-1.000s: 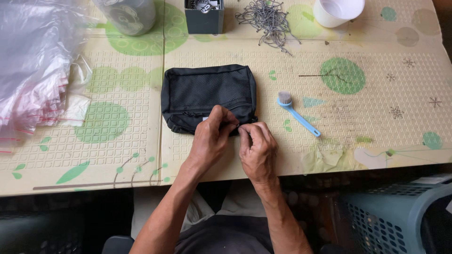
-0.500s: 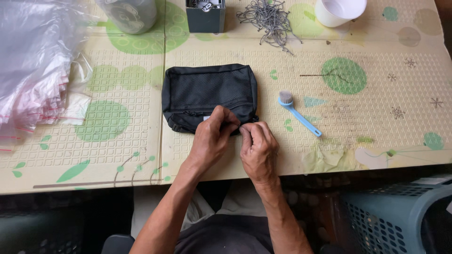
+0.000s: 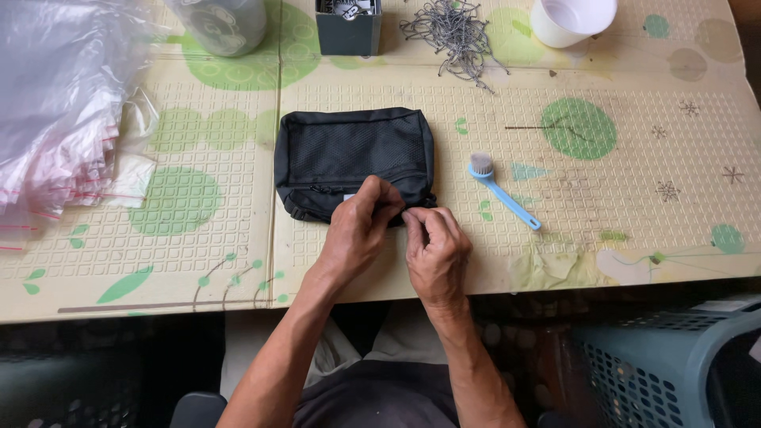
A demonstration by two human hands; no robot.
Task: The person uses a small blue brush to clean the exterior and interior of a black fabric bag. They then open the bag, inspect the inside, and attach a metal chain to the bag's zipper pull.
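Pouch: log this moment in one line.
left hand: on pouch edge | right hand: pinching same edge | brush: beside, untouched

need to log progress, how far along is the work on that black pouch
Done: the black pouch lies flat on the patterned mat, with nothing else visibly finished. In hand: the left hand and right hand pinch at its near edge; what they grip is hidden. Left: the chain pile, blue brush and plastic bags lie untouched. Progress beyond that cannot be told.
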